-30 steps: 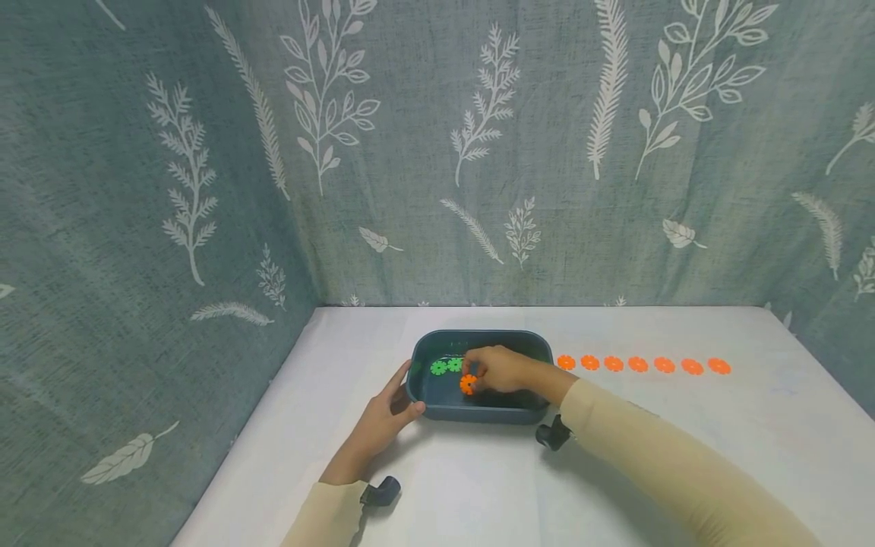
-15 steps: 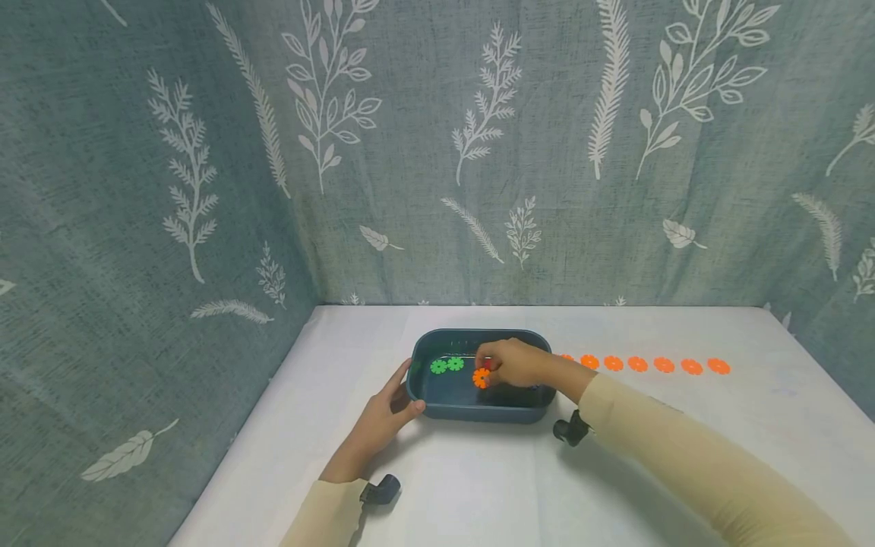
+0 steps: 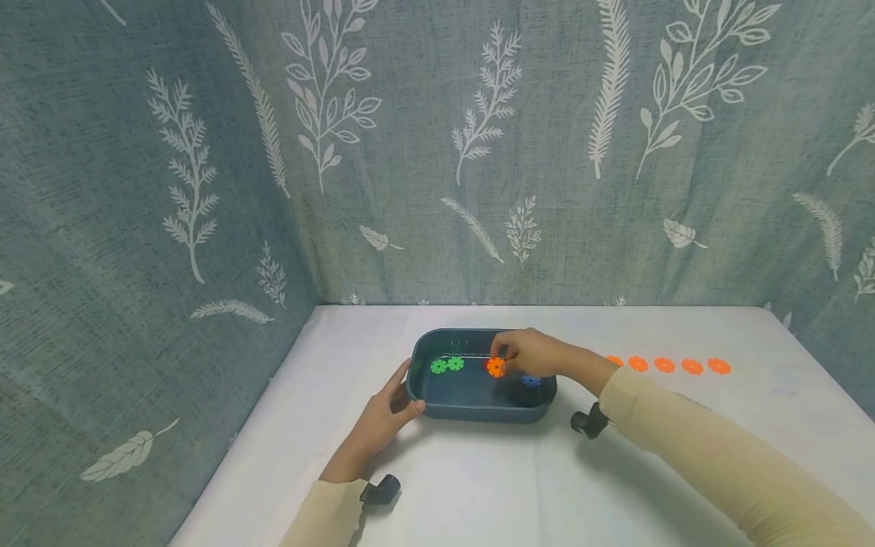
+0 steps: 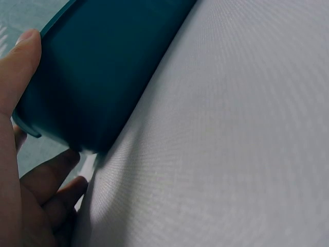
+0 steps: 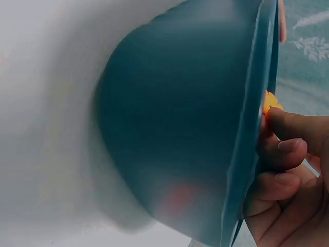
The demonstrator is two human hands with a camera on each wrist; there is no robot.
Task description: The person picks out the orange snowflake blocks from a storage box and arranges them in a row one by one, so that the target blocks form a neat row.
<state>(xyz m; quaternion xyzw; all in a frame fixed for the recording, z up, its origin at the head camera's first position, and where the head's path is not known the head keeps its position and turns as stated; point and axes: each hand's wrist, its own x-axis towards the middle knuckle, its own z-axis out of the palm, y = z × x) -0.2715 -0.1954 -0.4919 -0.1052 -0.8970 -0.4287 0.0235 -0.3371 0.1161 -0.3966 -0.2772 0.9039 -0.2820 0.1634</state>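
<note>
A dark teal tub [image 3: 478,413] stands on the white table. My left hand [image 3: 383,422] holds its left end, the thumb on the front corner and fingers along the side. In the left wrist view the thumb [image 4: 23,56] lies against the tub's wall. Over the tub's inside, my right hand [image 3: 536,353] pinches an orange notched disc [image 3: 496,368] between thumb and fingers. Just behind that disc, a red piece [image 3: 487,365] shows partly. Two green notched discs [image 3: 447,365] lie at the left inside the tub. Below the right hand is a blue disc [image 3: 531,381].
A row of several orange notched discs [image 3: 664,365] lies on the table right of the tub, its left end hidden by the right forearm. A leaf-patterned grey-green cloth [image 3: 424,228] hangs behind and at the left.
My right hand has moved to the right and slightly back with the orange disc. The blue disc and part of the red piece have come into sight. The left hand stays put.
</note>
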